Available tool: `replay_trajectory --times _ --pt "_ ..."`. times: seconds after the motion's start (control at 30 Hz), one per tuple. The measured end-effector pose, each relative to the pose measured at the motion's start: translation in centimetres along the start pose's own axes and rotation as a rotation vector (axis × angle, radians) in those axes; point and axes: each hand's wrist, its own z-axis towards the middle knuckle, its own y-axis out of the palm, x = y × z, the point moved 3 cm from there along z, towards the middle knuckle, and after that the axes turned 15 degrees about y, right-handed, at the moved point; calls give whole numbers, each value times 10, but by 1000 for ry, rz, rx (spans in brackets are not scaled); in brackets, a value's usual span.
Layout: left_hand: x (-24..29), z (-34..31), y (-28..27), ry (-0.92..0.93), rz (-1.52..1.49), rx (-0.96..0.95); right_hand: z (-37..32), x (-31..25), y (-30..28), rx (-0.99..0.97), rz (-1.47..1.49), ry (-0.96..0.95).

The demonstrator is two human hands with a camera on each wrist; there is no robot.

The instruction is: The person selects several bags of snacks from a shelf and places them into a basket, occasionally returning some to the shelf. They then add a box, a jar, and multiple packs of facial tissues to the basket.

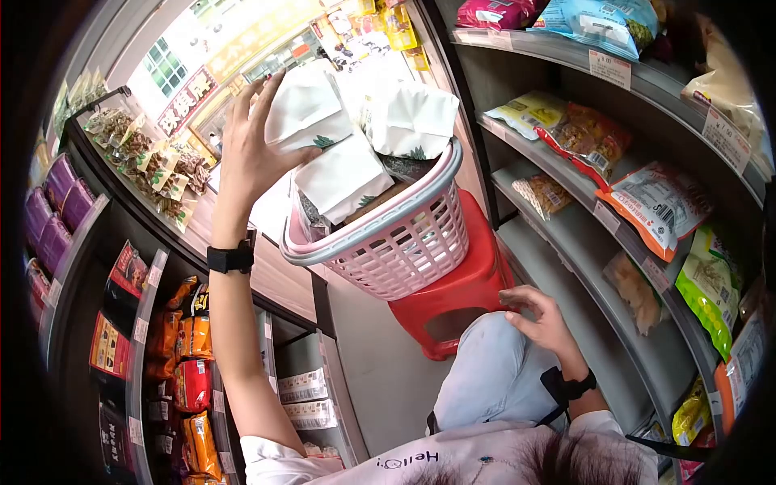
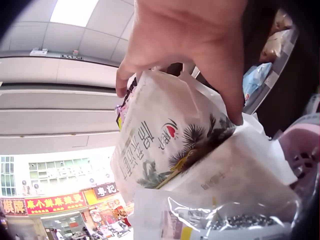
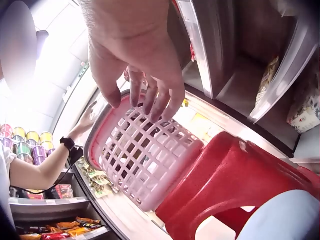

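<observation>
My left hand (image 1: 252, 149) spans a white paper package (image 1: 303, 105) at the far left of a pink plastic basket (image 1: 396, 250), thumb on the near side and fingers over the far edge. In the left wrist view, this package (image 2: 150, 130) shows dark printed characters and green plant drawings. Other white packages (image 1: 347, 178) with green leaf prints lie against it, piled above the rim. The basket stands on a red plastic stool (image 1: 453, 287). Near my knee, my right hand (image 1: 537, 315) hangs with fingers loosely curved, holding nothing.
Shelves of bagged snacks (image 1: 659, 206) rise close on the right. On the left, more shelves carry orange and red packets (image 1: 194, 384) and purple packs (image 1: 61, 202). Bags of dried goods (image 1: 145, 153) stand beyond my left arm. Grey floor (image 1: 364, 347) shows below the stool.
</observation>
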Motion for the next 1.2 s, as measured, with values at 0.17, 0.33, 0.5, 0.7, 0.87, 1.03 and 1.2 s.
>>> replay_trajectory --times 0.17,0.33,0.5,0.7,0.87,1.03,1.2 --pt "9 0 -10 -40 -67 12 -1 6 -1 11 14 36" --pt "68 -33 -40 -189 -312 184 -9 30 -18 46 -179 99" --pt "192 -110 -1 -395 -1299 -136 -34 148 -67 236 -483 446" --pt "334 -206 91 -523 -1542 -684 -80 322 -199 796 -87 800" --pt "354 -229 107 -594 -1600 -773 -36 419 -239 731 1544 64" --pt "343 -223 123 -638 -1546 -787 51 408 -211 938 1751 78" --pt "341 -240 126 -721 -1550 -772 85 405 -221 1035 1767 53"
